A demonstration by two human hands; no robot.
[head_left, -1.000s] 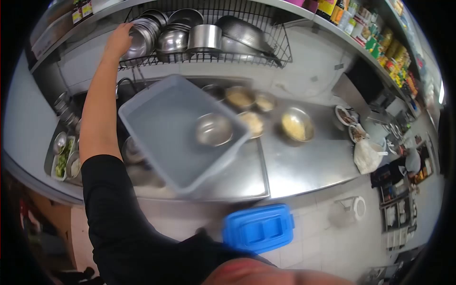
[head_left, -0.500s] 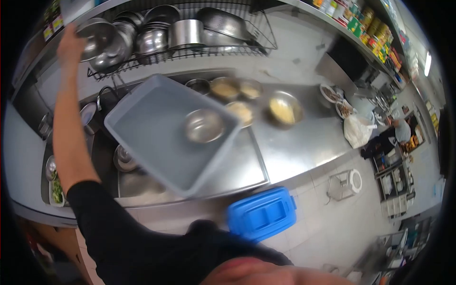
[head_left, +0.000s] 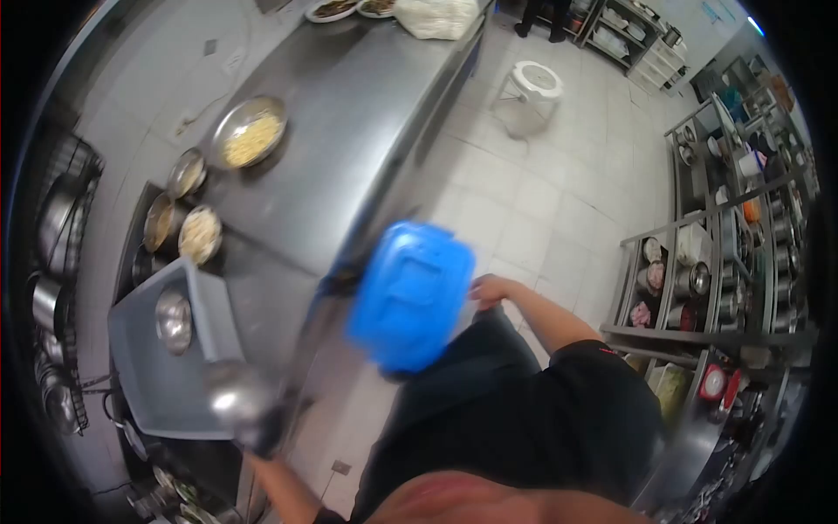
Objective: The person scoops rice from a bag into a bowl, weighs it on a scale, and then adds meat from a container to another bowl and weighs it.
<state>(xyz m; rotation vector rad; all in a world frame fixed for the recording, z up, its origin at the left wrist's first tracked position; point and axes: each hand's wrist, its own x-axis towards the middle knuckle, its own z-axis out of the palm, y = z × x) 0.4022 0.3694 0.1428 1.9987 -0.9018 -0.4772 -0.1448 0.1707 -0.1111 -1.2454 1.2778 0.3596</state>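
My left hand (head_left: pixel 258 456) grips the rim of a shiny metal bowl (head_left: pixel 234 395), which is smeared by motion. That bowl hangs over the near corner of a grey plastic tub (head_left: pixel 166 384) on the metal counter. Another metal bowl (head_left: pixel 173 321) lies inside the tub, toward its far end. My right hand (head_left: pixel 491 291) is low beside my thigh, at the right edge of a blue plastic lid (head_left: pixel 410 293). Blur hides its fingers, and I cannot make out whether it touches the lid.
Beyond the tub stand bowls of food, including a metal bowl with pale yellow shreds (head_left: pixel 251 135). A wire rack (head_left: pixel 87 166) with pots runs along the left wall. A white stool (head_left: pixel 534 80) stands on the tiles. Shelves (head_left: pixel 724 218) fill the right; a person's legs (head_left: pixel 543 17) show behind.
My view has turned to the right. My left hand has left the wire rack and come down over the tub with a metal bowl. My right hand has come into view.
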